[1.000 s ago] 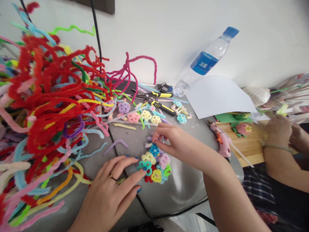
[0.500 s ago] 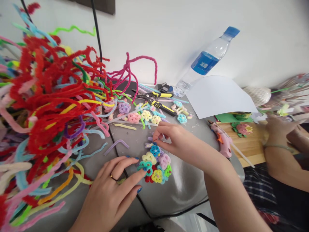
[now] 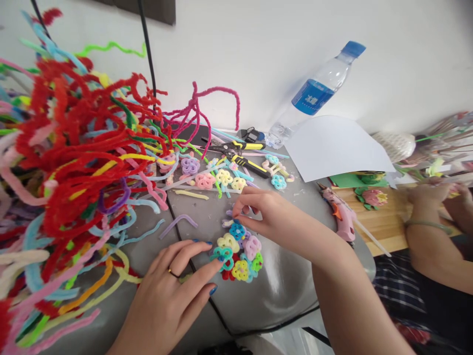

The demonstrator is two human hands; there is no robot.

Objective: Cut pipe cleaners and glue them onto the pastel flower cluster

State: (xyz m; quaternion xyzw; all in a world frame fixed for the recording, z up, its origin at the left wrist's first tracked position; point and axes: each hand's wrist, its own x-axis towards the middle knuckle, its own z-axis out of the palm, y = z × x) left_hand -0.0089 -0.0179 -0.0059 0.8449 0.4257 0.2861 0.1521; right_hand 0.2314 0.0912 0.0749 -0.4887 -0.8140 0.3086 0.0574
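Note:
A cluster of small pipe-cleaner flowers point(image 3: 241, 270) in yellow, teal, lilac, blue, green and red lies on the grey table. My left hand point(image 3: 172, 286) rests at its left with fingers spread, the index fingertip pressing on the teal flower point(image 3: 223, 259). At the cluster's top end, my right hand point(image 3: 260, 209) is closed in a pinch on a purple and whitish pipe-cleaner flower point(image 3: 229, 220), mostly covered by the fingers. Just below that pinch sits the blue flower point(image 3: 237, 230). A bent lilac pipe cleaner point(image 3: 179, 224) lies beyond my left hand.
A big heap of pipe cleaners point(image 3: 84, 148) fills the left. Behind the hands are loose flowers point(image 3: 204, 181), yellow-black pliers point(image 3: 244, 159) and a water bottle point(image 3: 314, 93). A pink glue gun point(image 3: 340, 217) lies right, near another person's hands point(image 3: 428, 197).
Both my hands and the flower cluster stay practically where they were. At the far right, the other person's hands have shifted slightly.

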